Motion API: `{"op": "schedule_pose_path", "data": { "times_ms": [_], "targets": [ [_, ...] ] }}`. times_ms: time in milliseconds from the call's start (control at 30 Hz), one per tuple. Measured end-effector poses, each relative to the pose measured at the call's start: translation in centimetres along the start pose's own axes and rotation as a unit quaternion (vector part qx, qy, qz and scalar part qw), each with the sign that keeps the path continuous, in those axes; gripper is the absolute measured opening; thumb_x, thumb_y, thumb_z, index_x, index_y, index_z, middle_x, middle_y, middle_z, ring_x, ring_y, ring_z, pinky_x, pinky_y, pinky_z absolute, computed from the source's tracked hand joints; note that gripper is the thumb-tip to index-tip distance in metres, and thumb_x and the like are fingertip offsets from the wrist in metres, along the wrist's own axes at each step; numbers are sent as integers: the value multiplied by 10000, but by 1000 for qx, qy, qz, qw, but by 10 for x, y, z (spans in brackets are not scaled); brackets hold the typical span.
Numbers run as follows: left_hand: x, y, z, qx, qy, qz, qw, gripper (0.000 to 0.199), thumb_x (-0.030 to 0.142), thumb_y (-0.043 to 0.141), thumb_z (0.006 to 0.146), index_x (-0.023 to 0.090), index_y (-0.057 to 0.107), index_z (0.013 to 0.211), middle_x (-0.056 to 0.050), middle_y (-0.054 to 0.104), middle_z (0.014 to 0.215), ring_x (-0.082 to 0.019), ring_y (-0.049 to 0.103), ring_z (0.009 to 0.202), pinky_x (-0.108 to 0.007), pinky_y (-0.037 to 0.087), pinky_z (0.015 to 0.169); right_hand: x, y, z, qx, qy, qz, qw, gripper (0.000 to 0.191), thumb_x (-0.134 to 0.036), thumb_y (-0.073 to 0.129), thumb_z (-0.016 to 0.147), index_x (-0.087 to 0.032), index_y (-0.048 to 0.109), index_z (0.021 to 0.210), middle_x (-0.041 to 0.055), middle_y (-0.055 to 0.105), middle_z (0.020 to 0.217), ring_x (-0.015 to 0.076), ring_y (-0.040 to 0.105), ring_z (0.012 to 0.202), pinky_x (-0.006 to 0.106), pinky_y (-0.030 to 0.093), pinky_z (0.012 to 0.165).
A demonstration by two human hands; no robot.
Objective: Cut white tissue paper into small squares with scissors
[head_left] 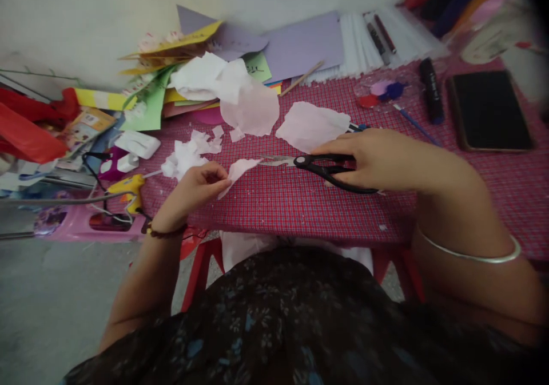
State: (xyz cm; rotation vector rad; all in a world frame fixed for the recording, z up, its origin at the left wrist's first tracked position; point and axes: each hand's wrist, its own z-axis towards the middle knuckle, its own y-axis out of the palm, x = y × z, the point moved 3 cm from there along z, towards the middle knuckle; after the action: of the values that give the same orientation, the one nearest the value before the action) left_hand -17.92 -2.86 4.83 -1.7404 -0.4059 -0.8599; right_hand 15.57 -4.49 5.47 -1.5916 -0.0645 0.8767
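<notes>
Between thumb and fingertips, my left hand (201, 186) pinches a small piece of pale pink paper (242, 169) just above the table. My right hand (373, 159) is closed around the black handles of a pair of scissors (319, 165). The blades point left, and their tips meet the paper's right end. Beyond the scissors lies a larger pale pink sheet (312, 126). A heap of white paper scraps (185, 155) sits just past my left hand. Crumpled white and pink paper (231, 87) lies farther back.
A yellow glue gun (131, 192) with a cable lies left of my left hand. Coloured card (304, 44) is stacked along the wall. A black marker (430, 90) and a dark phone (490, 110) lie at right on the red checked tablecloth (274, 213).
</notes>
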Motion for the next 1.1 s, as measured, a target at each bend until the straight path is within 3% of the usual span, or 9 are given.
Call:
{"op": "schedule_pose_path", "data": {
  "times_ms": [100,300,500,667,767,833,900,1000,1100],
  "targets": [
    [2,6,11,-6,-15,-146,989,192,293,707,761,175,589,666,16,541,648,-98,477,594,-236,377,556,-4,-2,2,-44,-8,-34,998,428,-263,582,855,-276,671,1274,31,766,1005,202,668,753,307,455,654],
    [3,18,39,-31,-45,-373,926,214,292,733,740,177,559,687,30,559,585,-74,498,494,-208,383,474,1,-1,5,-4,-1,-32,999,503,-269,569,864,-281,607,1366,57,747,1175,230,705,884,338,509,755],
    [26,22,73,-8,-18,-437,899,212,304,740,738,202,554,745,29,561,619,-83,500,471,-224,373,433,-16,19,14,-2,-20,-23,1000,548,-202,651,797,-266,625,1342,93,736,1030,264,676,901,406,505,833],
    [42,29,94,-28,59,-463,884,211,320,741,726,197,570,715,26,546,621,-86,480,510,-234,382,478,-32,35,18,-31,-52,40,997,575,-114,625,783,-275,612,1334,106,668,1135,270,620,1057,438,499,925],
    [38,39,96,-54,70,-485,870,206,310,749,708,195,577,711,30,544,610,-87,472,510,-230,374,481,-29,34,20,9,-44,124,991,524,-79,568,811,-281,618,1291,86,635,1184,242,597,1118,434,479,996],
    [33,47,93,-71,73,-488,867,183,281,725,706,194,564,705,39,530,600,-87,465,511,-228,367,486,-23,34,25,72,2,201,977,399,-148,562,871,-285,629,1239,71,643,1128,227,615,1057,434,492,969],
    [30,55,90,-85,76,-486,867,152,235,692,695,195,546,697,50,513,601,-85,454,520,-226,364,498,-20,39,35,107,70,306,943,302,-275,567,915,-285,623,1212,55,653,1049,207,636,943,407,530,875],
    [30,65,86,-95,83,-478,869,139,189,675,678,197,538,700,56,504,623,-85,454,544,-227,373,525,-25,49,56,83,143,444,881,301,-399,585,901,-262,620,1167,33,654,964,167,635,808,332,550,733],
    [31,67,84,-94,85,-480,868,139,189,696,683,201,567,735,42,545,661,-92,490,565,-240,395,546,-32,49,77,105,158,457,869,194,-389,675,821,-224,640,917,-5,627,821,126,568,681,279,503,636]
  ]
}}
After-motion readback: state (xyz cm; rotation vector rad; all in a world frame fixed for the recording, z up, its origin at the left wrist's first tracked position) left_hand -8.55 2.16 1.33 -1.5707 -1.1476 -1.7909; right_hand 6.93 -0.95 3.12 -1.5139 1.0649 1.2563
